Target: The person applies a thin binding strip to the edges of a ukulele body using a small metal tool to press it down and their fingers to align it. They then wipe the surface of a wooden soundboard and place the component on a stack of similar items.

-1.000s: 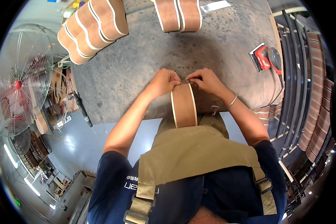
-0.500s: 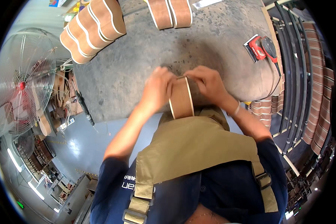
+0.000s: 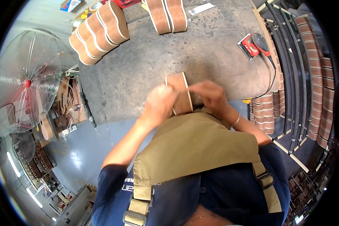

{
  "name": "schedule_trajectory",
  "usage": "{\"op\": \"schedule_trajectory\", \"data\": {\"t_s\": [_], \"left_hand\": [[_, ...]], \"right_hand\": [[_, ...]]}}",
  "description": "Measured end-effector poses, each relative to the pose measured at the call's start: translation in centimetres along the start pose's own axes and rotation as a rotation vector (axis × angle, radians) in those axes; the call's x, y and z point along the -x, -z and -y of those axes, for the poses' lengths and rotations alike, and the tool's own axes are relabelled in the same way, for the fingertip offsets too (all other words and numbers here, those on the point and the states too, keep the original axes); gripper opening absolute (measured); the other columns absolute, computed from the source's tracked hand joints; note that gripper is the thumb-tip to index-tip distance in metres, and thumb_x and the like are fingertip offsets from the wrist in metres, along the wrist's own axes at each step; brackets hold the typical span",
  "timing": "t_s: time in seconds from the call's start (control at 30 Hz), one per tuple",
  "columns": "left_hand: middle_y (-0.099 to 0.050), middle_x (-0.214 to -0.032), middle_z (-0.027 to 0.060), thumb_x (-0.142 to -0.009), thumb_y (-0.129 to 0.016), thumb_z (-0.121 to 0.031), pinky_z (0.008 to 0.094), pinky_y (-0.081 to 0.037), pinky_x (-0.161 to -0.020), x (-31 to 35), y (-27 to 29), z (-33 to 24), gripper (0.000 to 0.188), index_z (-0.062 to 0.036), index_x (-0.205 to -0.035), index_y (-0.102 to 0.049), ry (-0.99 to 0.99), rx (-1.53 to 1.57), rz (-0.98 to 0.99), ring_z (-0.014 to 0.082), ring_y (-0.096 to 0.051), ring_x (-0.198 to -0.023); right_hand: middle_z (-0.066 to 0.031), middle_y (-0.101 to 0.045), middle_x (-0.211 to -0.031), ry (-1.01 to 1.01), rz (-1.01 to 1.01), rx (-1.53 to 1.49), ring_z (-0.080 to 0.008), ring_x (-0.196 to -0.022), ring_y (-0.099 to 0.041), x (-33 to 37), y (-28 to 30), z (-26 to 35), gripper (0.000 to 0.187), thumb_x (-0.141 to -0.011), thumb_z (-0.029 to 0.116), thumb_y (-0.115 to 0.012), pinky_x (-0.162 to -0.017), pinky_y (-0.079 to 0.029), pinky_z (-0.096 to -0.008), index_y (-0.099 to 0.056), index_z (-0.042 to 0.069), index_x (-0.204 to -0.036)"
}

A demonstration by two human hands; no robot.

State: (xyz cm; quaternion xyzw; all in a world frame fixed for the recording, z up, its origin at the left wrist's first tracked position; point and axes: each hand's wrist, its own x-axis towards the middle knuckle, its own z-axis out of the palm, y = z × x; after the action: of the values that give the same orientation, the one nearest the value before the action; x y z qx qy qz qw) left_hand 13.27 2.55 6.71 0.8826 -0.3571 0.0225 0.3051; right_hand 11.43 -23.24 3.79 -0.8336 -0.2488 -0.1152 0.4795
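A small wooden instrument body (image 3: 181, 101), curved like a ukulele's with pale edge strips, stands on its side at the table's near edge, against my apron. My left hand (image 3: 160, 101) lies over its left side with fingers curled. What those fingers hold, if anything, is hidden and slightly blurred. On the other side my right hand (image 3: 211, 96) has its fingers pinched together at the right pale edge. I cannot make out what is between them.
Several similar wooden bodies (image 3: 97, 34) stand at the far left, and more (image 3: 165, 15) at the back middle. A red and black electric sander (image 3: 254, 45) with a cord sits at the right. Beside the table are a fan (image 3: 28, 83) and a rack of dark bars (image 3: 293, 75).
Both hands have come down from the body's far end toward me, along its sides. The far end now shows uncovered. My view has shifted slightly.
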Motion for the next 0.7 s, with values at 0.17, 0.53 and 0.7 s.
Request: {"op": "schedule_trajectory", "data": {"t_s": [0.17, 0.53, 0.7], "left_hand": [[-0.057, -0.086, 0.0177, -0.089, -0.072, -0.003, 0.0498, -0.051, -0.075, -4.7, -0.2, 3.3, 0.008, 0.0001, -0.091, -0.065, 0.101, 0.074, -0.044, 0.0405, -0.057, -0.082], [-0.057, -0.087, 0.0099, -0.088, -0.074, -0.001, 0.0390, -0.052, -0.070, 1.9, -0.4, -2.0, 0.010, -0.0006, -0.098, -0.071, -0.337, -0.102, -0.019, 0.0263, -0.061, -0.081], [-0.059, -0.087, 0.0143, -0.089, -0.078, -0.012, 0.0464, -0.050, -0.072, -2.4, 0.8, 0.3, 0.013, -0.0024, -0.094, -0.071, 0.019, -0.128, -0.158, 0.0365, -0.059, -0.082]], "right_hand": [[-0.0143, -0.072, -0.093, -0.154, 0.109, -0.005, -0.0317, -0.084, -0.069, -4.1, -0.3, -2.5, 0.035, -0.092, -0.002, -0.061, -0.073, -0.055, -0.0400, -0.080, 0.010, -0.120], [-0.0126, -0.077, -0.107, 0.095, 0.023, 0.076, -0.0312, -0.103, -0.074, 4.0, 0.4, 2.0, 0.038, -0.090, -0.006, -0.064, -0.085, -0.061, -0.0415, -0.078, 0.009, -0.122], [-0.0146, -0.076, -0.105, -0.018, -0.036, 0.016, -0.0318, -0.098, -0.074, -2.3, 0.0, -1.1, 0.033, -0.094, -0.001, -0.062, -0.082, -0.060, -0.0412, -0.078, 0.008, -0.121]]}}
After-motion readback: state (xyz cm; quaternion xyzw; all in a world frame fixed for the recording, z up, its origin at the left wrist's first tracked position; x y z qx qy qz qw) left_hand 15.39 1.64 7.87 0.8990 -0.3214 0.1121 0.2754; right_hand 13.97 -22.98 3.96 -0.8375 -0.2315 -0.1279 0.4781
